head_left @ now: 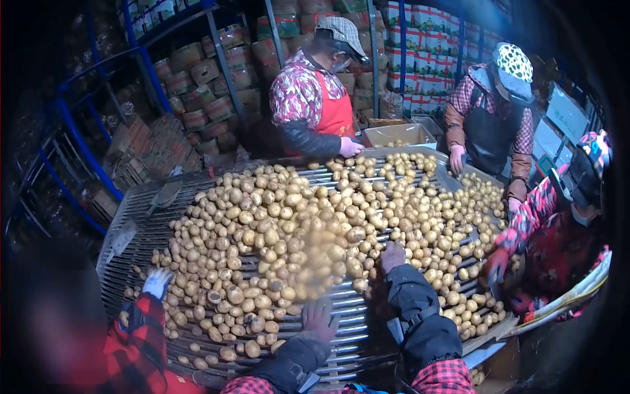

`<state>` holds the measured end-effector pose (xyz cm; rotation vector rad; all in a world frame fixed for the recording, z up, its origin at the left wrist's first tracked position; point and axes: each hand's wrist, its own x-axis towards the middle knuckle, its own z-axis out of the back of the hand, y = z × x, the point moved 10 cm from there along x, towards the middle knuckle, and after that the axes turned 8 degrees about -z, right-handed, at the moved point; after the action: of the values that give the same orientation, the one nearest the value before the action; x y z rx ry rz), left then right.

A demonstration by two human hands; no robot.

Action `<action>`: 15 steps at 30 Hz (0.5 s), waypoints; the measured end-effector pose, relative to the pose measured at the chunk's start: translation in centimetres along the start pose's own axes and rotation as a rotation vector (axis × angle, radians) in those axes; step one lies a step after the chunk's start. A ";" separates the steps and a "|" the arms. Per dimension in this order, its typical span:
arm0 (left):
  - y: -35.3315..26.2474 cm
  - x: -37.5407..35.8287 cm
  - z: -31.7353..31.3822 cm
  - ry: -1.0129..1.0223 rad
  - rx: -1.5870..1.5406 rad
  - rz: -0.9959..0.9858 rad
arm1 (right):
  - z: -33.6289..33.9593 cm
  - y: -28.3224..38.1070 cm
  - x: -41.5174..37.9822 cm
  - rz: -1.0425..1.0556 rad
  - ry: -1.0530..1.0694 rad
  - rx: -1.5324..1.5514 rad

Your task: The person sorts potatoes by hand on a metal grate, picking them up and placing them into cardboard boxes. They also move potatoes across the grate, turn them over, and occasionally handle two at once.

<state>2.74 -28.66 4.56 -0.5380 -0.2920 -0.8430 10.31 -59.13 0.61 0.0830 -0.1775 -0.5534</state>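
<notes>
Several potatoes (262, 230) lie in a wide heap on a slatted metal sorting table (354, 318). My left hand (320, 320), below a black sleeve cover, is over the bare slats at the near edge of the heap. Its fingers are apart, and I see nothing held. Further forward and to the right, my right hand (393, 256) reaches in among the potatoes, with its back toward me. Its fingers are mostly hidden, so whether it grips a potato does not show. Potatoes lie on both sides of it.
Two people stand across the table near an open cardboard box (400, 134). Another person's red glove (497, 264) is at the right edge, and a co-worker's white glove (157, 282) is at the left. Stacked cartons (426, 56) and blue posts (85, 148) stand behind.
</notes>
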 end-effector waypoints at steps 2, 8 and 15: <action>-0.1 0.3 0.0 0.053 -0.025 0.017 | 0.8 0.8 -0.6 0.149 0.000 -0.189; 1.1 -1.3 -2.8 0.172 0.147 -0.048 | 6.7 -4.5 -7.9 -0.287 0.234 1.189; 2.4 -1.1 -3.9 0.199 0.135 -0.003 | 16.8 -6.8 -24.0 -0.357 0.192 1.411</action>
<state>4.01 -28.88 0.01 -0.3247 -0.1657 -0.8658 -16.45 -52.69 12.76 1.5574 -0.3414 -0.6788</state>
